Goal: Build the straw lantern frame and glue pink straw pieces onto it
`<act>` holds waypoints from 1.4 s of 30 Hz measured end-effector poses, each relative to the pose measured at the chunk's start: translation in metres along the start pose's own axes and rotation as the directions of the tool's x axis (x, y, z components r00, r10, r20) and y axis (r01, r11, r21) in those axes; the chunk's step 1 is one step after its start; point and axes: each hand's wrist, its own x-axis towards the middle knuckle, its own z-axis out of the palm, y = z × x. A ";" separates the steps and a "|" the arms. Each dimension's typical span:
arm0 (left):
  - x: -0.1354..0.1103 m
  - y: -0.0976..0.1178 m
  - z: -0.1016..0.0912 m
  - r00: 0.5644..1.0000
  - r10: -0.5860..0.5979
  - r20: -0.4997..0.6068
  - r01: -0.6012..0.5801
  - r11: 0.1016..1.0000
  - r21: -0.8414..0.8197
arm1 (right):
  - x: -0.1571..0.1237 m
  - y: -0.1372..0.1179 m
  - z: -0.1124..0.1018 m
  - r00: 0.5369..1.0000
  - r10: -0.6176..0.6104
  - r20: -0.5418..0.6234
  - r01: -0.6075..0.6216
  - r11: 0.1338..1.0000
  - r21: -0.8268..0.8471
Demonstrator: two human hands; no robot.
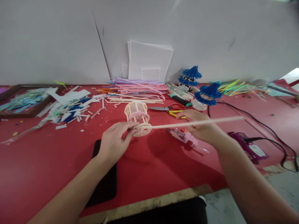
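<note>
My left hand (116,138) pinches a small round cage-like model (137,116) of cream sticks and pinkish rings, above the table. A long cream stick (198,123) runs from the model's near ring to the right, passing in front of my right hand (199,126). The fingers of my right hand are closed at the handles of a yellow-handled tool (174,114), its working end hidden by the hand. Scissors (160,109) with red handles lie beside it. Below my right hand is a pink glue gun (184,137) with a clear stick at its rear.
Pink sticks (140,90) lie along the wall. Scraps (72,109) and a brown tray (25,113) are at left. Two blue-roofed models (207,93) stand at back right. A black phone (105,177) lies near the front edge. A purple device (249,147) trails a black cable (268,129).
</note>
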 end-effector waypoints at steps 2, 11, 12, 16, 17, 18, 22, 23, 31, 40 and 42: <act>0.000 0.000 -0.002 1.000 0.008 0.009 -0.008 1.000 0.025 | -0.017 0.024 -0.008 0.991 -0.002 0.132 0.004 1.000 -0.020; -0.002 -0.005 -0.001 0.998 0.047 0.037 -0.047 0.999 0.011 | -0.040 0.007 -0.010 0.984 0.146 0.105 -0.153 0.986 0.063; -0.002 -0.004 0.000 0.998 0.062 0.033 -0.062 0.998 0.007 | -0.034 -0.005 -0.010 0.977 0.204 0.055 -0.210 0.969 0.127; -0.004 -0.001 0.001 0.995 0.079 0.061 -0.079 0.997 0.002 | -0.005 -0.059 -0.006 0.931 0.264 0.252 -0.365 0.695 0.620; -0.004 0.000 0.001 0.995 0.071 0.071 -0.071 0.997 0.001 | 0.002 -0.071 -0.004 0.905 0.235 0.354 -0.421 0.609 0.672; -0.005 0.000 0.001 0.995 0.057 0.079 -0.058 0.998 0.001 | 0.008 -0.081 0.000 0.865 0.222 0.449 -0.492 0.549 0.675; -0.008 0.001 0.001 0.993 -0.008 0.119 0.010 1.000 -0.016 | 0.022 -0.105 0.018 0.784 0.279 0.555 -0.607 0.535 0.588; -0.009 0.001 0.002 0.992 -0.014 0.127 0.018 0.999 -0.032 | 0.024 -0.107 0.022 0.802 0.304 0.514 -0.585 0.573 0.574; -0.009 -0.004 0.003 0.991 0.033 0.127 -0.015 0.990 -0.142 | 0.021 -0.108 0.036 0.902 0.353 0.249 -0.431 0.760 0.486; -0.008 0.003 0.002 0.989 0.033 0.141 -0.007 0.984 -0.180 | 0.020 -0.121 0.028 0.938 0.272 0.215 -0.346 0.757 0.553; -0.007 0.006 0.002 0.989 0.006 0.150 0.024 0.980 -0.198 | 0.019 -0.127 0.028 0.962 0.213 0.172 -0.273 0.792 0.546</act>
